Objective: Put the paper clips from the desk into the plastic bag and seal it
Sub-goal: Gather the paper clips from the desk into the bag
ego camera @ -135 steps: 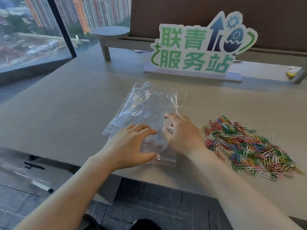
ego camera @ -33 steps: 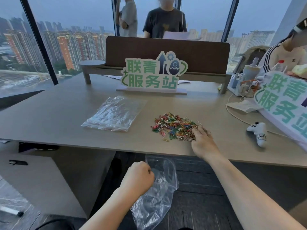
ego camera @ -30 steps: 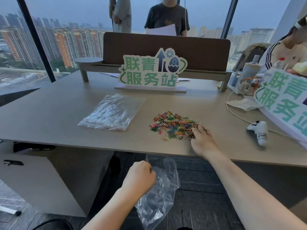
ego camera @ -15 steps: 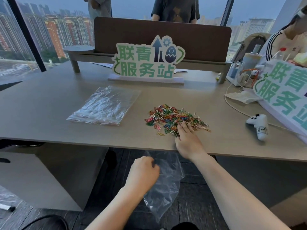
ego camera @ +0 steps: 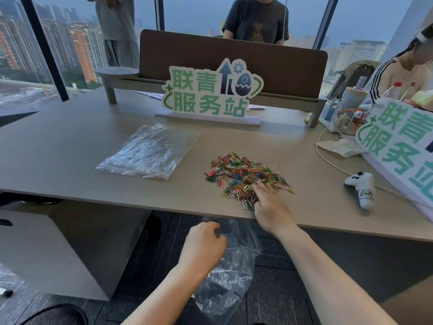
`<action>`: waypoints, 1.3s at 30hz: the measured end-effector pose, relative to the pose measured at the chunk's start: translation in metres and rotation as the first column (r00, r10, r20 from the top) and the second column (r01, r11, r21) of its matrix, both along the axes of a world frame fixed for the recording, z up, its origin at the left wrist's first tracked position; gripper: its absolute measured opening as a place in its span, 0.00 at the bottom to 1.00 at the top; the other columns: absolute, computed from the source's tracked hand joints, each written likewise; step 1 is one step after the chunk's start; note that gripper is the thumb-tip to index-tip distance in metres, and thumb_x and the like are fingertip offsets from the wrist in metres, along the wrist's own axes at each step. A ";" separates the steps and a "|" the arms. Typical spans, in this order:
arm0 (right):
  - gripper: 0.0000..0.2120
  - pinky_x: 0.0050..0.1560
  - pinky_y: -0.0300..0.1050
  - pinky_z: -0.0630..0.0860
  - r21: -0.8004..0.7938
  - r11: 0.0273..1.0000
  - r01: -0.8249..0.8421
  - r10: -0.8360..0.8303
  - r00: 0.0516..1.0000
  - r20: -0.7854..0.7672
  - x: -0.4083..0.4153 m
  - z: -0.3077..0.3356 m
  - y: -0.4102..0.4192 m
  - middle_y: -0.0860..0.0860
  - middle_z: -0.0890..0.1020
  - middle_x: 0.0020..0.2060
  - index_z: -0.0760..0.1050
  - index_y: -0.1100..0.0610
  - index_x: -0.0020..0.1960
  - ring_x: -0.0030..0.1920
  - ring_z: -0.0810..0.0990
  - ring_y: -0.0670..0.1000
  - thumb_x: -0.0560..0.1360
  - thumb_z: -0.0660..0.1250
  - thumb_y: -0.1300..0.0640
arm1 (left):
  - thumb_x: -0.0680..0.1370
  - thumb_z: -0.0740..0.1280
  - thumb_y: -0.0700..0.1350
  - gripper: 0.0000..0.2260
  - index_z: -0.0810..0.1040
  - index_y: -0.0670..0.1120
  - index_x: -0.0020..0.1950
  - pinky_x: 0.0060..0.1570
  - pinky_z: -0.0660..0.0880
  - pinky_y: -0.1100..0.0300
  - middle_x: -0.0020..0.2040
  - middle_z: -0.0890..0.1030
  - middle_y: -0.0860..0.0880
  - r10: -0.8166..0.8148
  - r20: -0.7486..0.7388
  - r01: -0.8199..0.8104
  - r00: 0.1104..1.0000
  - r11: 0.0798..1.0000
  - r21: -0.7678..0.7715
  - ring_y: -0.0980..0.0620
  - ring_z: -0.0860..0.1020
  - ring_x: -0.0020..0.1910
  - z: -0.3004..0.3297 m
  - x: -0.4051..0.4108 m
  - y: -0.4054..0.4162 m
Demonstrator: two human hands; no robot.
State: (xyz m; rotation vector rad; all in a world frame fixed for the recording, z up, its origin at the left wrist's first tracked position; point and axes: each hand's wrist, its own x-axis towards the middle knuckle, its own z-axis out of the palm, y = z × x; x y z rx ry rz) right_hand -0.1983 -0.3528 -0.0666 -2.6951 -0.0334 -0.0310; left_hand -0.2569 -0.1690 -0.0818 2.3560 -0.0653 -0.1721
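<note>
A heap of coloured paper clips (ego camera: 243,174) lies on the beige desk (ego camera: 70,160) near its front edge. My right hand (ego camera: 269,205) rests flat on the near side of the heap, fingers spread over the clips at the desk's edge. Below the edge my left hand (ego camera: 203,245) is shut on the rim of a clear plastic bag (ego camera: 232,270), which hangs with its mouth just under the desk's edge. Whether clips are inside the bag is unclear.
A stack of spare clear bags (ego camera: 150,151) lies left of the clips. A green-lettered sign (ego camera: 210,90) stands behind, a second sign (ego camera: 398,146) at the right. A white controller (ego camera: 362,188) and a cable (ego camera: 328,160) lie right. People stand and sit beyond the desk.
My right hand has slid left and nearer across the clips, dragging some to the desk's front edge. My left hand has raised the bag closer under that edge.
</note>
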 end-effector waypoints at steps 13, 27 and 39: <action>0.26 0.76 0.43 0.45 -0.084 0.989 -0.122 0.129 0.987 0.092 -0.019 -0.018 0.037 0.52 0.52 0.78 0.50 0.59 0.78 0.77 0.47 0.48 0.81 0.48 0.58 | 0.77 0.65 0.42 0.19 0.79 0.44 0.67 0.58 0.69 0.63 0.63 0.81 0.47 0.127 0.049 -0.122 0.991 0.988 -0.095 0.48 0.77 0.64 -0.002 0.004 0.001; 0.27 0.76 0.42 0.43 0.005 0.978 -0.207 0.206 0.976 0.077 -0.053 -0.016 0.069 0.51 0.50 0.78 0.49 0.58 0.78 0.77 0.43 0.48 0.80 0.48 0.62 | 0.73 0.69 0.39 0.16 0.83 0.44 0.61 0.60 0.77 0.55 0.56 0.85 0.47 0.235 0.071 -0.216 0.969 0.954 -0.208 0.48 0.82 0.57 0.000 0.004 0.014; 0.28 0.74 0.42 0.44 0.068 0.994 -0.085 0.078 0.992 0.101 -0.004 0.007 0.043 0.48 0.53 0.78 0.53 0.54 0.77 0.77 0.47 0.48 0.78 0.49 0.65 | 0.74 0.68 0.40 0.15 0.82 0.45 0.60 0.52 0.77 0.57 0.51 0.84 0.50 0.255 0.053 -0.237 0.965 0.944 -0.231 0.49 0.83 0.50 0.000 0.001 0.021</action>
